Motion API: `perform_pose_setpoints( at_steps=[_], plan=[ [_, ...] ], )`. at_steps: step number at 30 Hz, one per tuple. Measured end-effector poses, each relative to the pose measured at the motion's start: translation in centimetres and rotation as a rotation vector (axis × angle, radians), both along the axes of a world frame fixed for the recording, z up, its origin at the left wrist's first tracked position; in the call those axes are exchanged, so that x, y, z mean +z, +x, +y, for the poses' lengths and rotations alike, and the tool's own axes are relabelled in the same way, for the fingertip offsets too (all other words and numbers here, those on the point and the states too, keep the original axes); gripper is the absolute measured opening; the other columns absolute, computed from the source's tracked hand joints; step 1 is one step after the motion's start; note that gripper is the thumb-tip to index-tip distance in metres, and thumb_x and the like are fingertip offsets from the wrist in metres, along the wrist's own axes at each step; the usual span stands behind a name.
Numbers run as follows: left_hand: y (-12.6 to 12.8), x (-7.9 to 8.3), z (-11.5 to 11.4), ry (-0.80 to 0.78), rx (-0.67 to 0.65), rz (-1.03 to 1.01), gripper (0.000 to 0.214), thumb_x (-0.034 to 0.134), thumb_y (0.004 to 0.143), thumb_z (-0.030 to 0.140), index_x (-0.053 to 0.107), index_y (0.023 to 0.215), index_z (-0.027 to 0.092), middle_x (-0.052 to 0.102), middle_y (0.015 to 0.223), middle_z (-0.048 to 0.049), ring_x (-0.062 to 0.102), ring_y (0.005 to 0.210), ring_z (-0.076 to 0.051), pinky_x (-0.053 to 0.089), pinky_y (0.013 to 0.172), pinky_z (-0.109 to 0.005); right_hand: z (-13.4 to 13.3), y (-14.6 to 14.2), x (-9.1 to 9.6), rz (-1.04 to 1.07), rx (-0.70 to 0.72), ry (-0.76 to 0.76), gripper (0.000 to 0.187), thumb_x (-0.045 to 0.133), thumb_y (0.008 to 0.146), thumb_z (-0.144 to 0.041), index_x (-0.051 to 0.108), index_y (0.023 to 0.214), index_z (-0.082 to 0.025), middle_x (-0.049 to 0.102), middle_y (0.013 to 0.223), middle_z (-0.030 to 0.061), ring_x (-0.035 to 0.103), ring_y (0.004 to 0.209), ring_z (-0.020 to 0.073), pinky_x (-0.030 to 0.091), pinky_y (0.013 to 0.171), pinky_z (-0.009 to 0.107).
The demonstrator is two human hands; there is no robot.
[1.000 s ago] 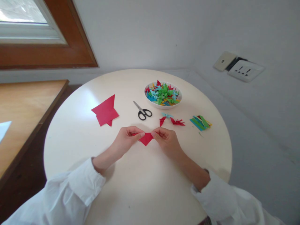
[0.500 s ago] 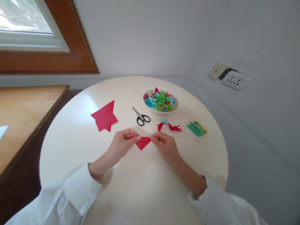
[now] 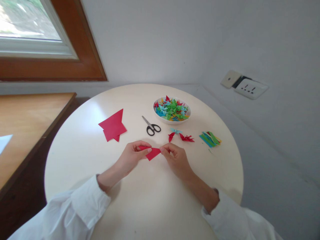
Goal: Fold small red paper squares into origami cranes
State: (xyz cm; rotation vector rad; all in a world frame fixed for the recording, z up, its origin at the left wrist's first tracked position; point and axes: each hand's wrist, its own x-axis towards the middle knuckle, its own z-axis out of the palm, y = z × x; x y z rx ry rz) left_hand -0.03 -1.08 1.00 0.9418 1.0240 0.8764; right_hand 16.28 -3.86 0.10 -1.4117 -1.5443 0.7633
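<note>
A small folded piece of red paper [image 3: 153, 153] is held between my two hands, one corner pointing down toward me. My left hand [image 3: 132, 156] pinches its left side with thumb and fingers, which hide part of it. At its right corner, the thumb and index finger of my right hand [image 3: 177, 158] are closed on the paper. Just beyond my hands lie black-handled scissors [image 3: 151, 127] with the blades pointing away. Past my right hand rest two red folded paper cranes [image 3: 186, 138] and a light blue one [image 3: 176, 131].
A white bowl [image 3: 172, 122] full of colourful folded paper stands toward the back of the round white table [image 3: 150, 206]. Red paper sheets [image 3: 113, 127] lie at left, and a pile of green, blue and yellow paper strips [image 3: 210, 138] at right. A wooden table [image 3: 37, 110] stands beyond the left edge.
My left fingers have shifted slightly over the red paper, and it now looks a little tilted. Both hands keep their pinch. The whole view has shifted slightly.
</note>
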Motion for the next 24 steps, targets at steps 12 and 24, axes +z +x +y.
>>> perform_pose_setpoints(
  at_steps=[12,24],
  plan=[
    [-0.06,-0.19,-0.2,0.127,0.002,0.133,0.022,0.073,0.059,0.026,0.062,0.073,0.014,0.063,0.059,-0.0007,0.052,0.051,-0.009,0.034,0.049,-0.019,-0.03,-0.18,-0.07,-0.02,0.061,-0.047,0.023,0.049,0.079,-0.031,0.052,0.06,-0.018,0.053,0.059,-0.0001,0.046,0.059,0.0129,0.036,0.056,0.025],
    [-0.06,-0.43,-0.04,0.182,-0.043,0.184,0.025,0.07,0.062,0.032,0.06,0.075,0.013,0.055,0.05,0.0033,0.041,0.041,-0.006,0.026,0.041,-0.018,-0.08,-0.36,-0.29,-0.006,0.139,-0.049,0.021,0.048,0.078,-0.031,0.052,0.062,-0.018,0.055,0.061,0.0007,0.048,0.061,0.0131,0.037,0.059,0.026]
  ],
)
